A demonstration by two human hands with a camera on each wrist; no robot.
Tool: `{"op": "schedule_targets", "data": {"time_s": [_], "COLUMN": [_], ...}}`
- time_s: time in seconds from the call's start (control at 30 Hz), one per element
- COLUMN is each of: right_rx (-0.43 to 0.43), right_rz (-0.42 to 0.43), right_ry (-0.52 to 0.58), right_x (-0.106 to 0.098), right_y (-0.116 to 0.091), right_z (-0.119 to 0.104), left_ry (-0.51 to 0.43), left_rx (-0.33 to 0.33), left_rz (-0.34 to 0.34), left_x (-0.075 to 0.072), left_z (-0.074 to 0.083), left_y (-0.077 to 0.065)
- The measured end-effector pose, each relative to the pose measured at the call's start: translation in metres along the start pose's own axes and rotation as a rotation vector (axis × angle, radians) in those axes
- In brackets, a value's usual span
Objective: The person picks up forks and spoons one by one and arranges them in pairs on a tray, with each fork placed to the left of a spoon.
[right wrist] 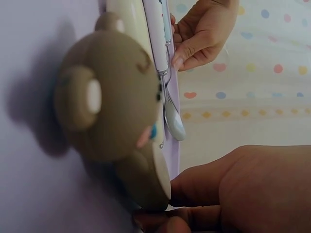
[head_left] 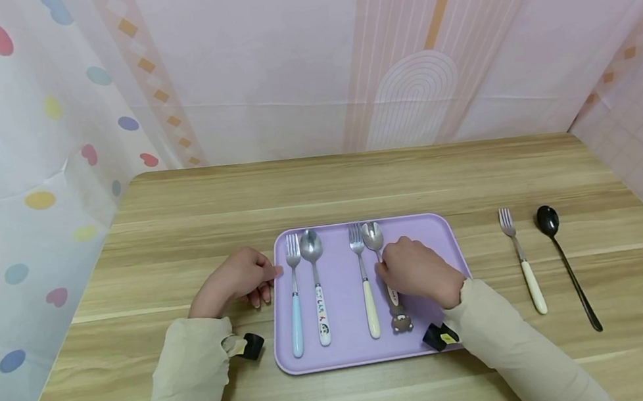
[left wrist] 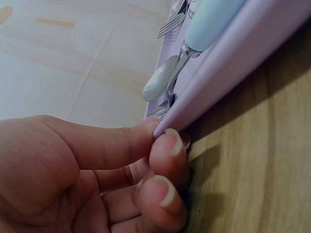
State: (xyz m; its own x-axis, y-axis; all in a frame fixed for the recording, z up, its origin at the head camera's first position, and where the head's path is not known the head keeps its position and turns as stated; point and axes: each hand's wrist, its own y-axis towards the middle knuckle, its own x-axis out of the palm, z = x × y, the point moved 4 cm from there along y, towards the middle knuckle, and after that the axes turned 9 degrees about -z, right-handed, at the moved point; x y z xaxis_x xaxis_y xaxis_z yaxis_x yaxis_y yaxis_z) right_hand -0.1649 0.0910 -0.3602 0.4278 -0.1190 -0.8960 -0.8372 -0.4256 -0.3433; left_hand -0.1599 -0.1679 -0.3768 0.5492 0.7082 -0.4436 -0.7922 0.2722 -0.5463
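Pinching the edge of a lilac tray (head_left: 338,271) at its nine o'clock side, my left hand (head_left: 241,276) has its thumb and fingertips close together on the rim. My right hand (head_left: 415,269), towards three o'clock over the tray, grips the handle of a bear-ended spoon (head_left: 400,322) with thumb and curled fingers. The spoon's bowl points just short of twelve, its brown bear head towards six; I cannot tell whether it rests fully on the tray.

Just beside it, on its nine o'clock side, lies a cream-handled fork (head_left: 371,307). Further towards nine, across a gap, are a spoon with a patterned white handle (head_left: 322,313) and then a blue-handled fork (head_left: 297,326), all with heads towards twelve.

Beyond the tray at three o'clock, on the wood-grain desk (head_left: 180,210), lie a second cream-handled fork (head_left: 533,285) and, further out, a black spoon (head_left: 569,268). A patterned cloth (head_left: 268,48) hangs at twelve.

I judge the step in hand to be setting the bear-ended spoon beside its fork. The next move seems to call for loosening my right fingers without nudging that fork, then reaching towards three for the loose pair.
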Motion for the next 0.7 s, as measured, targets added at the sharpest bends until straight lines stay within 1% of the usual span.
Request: {"op": "schedule_targets", "data": {"time_s": [0.13, 0.27, 0.37, 0.5, 0.7], "right_rx": [0.027, 0.052, 0.059, 0.049, 0.044], "right_rz": [0.006, -0.021, -0.026, -0.006, -0.011], "right_ry": [0.000, 0.015, 0.002, -0.005, 0.016], "right_x": [-0.0008, 0.0020, 0.0051, 0.0065, 0.0063], "right_y": [-0.0019, -0.0024, -0.0012, -0.0012, -0.0037], "right_z": [-0.0001, -0.0015, -0.0028, -0.0043, -0.0048], "left_ry": [0.012, 0.015, 0.013, 0.013, 0.017], "left_rx": [-0.003, -0.006, -0.005, -0.004, -0.006], "left_rz": [0.003, 0.006, 0.009, 0.011, 0.011], "left_x": [0.0002, 0.0003, 0.0003, 0.0005, 0.0002], "left_z": [0.0005, 0.0007, 0.0008, 0.0004, 0.0007], "left_y": [-0.0008, -0.0013, -0.0014, -0.0013, -0.0016]}}
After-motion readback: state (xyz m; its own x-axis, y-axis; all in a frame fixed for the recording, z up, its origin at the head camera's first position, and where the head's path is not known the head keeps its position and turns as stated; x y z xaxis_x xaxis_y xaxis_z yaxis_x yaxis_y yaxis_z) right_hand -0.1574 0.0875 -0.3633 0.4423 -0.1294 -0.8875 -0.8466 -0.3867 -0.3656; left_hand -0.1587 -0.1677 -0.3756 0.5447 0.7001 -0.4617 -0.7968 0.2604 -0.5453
